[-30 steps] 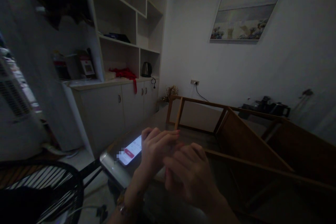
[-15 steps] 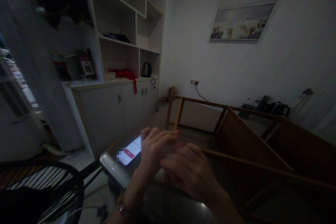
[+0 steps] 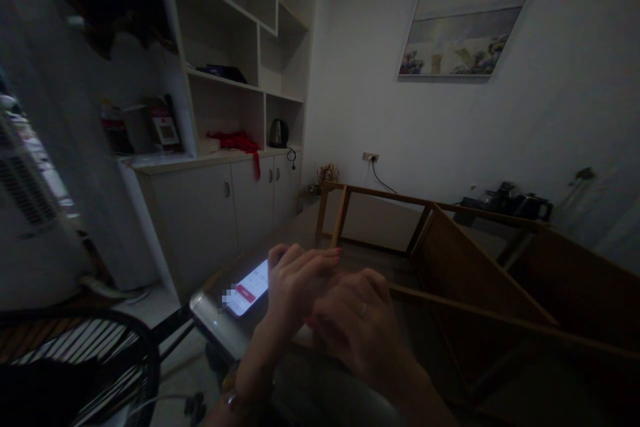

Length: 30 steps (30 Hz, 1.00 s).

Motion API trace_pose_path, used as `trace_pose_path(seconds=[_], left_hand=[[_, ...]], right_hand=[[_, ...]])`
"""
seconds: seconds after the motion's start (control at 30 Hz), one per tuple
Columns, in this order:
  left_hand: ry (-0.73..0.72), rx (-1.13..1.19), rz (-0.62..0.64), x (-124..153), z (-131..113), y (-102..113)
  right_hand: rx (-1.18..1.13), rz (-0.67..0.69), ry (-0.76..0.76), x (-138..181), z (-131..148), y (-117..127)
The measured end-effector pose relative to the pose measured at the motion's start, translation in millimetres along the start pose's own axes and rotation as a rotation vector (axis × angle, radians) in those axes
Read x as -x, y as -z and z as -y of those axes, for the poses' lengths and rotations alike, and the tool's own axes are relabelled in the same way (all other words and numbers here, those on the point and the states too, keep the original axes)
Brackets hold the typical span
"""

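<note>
Above the table's near edge, my left hand (image 3: 293, 283) and my right hand (image 3: 360, 317) are close together, their fingertips meeting or overlapping. The left fingers reach to the right, pressed side by side and bent. My right hand is curled with the fingers pointing in toward the left one; a ring is on one finger. Whatever lies between them, if anything, is hidden by the fingers and the dim light. A phone (image 3: 247, 293) with a lit screen and a red button lies on the table, just left of my left hand and partly behind it.
A brown wooden frame with panels (image 3: 475, 260) lies across the table to the right. A black slatted chair (image 3: 145, 347) is at lower left. White cabinets (image 3: 200, 213) stand at back left, holding a kettle (image 3: 279, 133) and red cloth (image 3: 237, 141). Dark appliances (image 3: 520, 203) are at right.
The fingers of my right hand have shifted slightly and curled a bit more against the left hand. My left hand and the phone stay in nearly the same place.
</note>
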<state>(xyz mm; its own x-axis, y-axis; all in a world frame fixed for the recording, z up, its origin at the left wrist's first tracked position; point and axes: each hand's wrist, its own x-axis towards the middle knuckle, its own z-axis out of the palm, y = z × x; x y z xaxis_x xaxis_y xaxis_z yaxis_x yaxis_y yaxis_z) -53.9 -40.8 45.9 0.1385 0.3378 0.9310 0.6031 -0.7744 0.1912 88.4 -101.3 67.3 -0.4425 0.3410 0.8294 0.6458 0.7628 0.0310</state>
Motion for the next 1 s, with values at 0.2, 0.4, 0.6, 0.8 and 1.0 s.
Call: trace_pose_path(seconds=[0.2,0.4,0.6,0.8,1.0], left_hand=[[0.005,0.01,0.055,-0.2,-0.2,4.2],[-0.01,0.022,0.047,-1.7,-0.4,5.4],[-0.004,0.005,0.006,-1.2,-1.1,0.8],[0.013,0.052,0.019,-0.9,-2.6,4.4],[0.007,0.034,0.065,-1.7,-1.7,8.0]], right_hand=[[-0.088,-0.082,-0.053,-2.4,-5.9,4.4],[-0.149,-0.101,-0.081,-4.6,-5.3,5.2],[-0.137,-0.113,-0.06,-4.9,-4.3,5.9],[0.06,-0.096,0.05,0.0,-4.7,2.9],[0.191,-0.071,0.139,3.0,-7.3,-0.3]])
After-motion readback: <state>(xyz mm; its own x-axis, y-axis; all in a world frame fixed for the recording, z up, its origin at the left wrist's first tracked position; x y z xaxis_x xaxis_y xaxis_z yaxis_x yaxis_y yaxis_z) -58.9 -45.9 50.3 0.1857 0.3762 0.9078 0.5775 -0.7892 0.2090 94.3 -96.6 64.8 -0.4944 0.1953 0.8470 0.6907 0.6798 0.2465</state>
